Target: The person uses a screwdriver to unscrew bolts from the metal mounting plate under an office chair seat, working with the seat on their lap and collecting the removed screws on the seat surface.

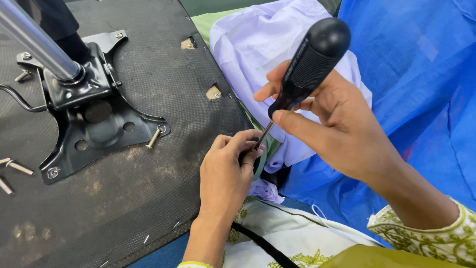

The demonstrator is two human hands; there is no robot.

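Right hand point(342, 129), centre right of the frame: fingers closed around the black handle of a screwdriver point(302, 74), shaft angled down and to the left. Left hand point(225, 173), lower centre: fingers curled tight at the screwdriver tip, at the edge of the dark fabric seat underside point(124, 198); what they grip is hidden. A black metal mounting plate point(99, 129) with chrome column point(34, 39) lies upper left. A loose bolt point(152, 139) rests at the plate's right corner. Blue sheet point(421, 99) at right
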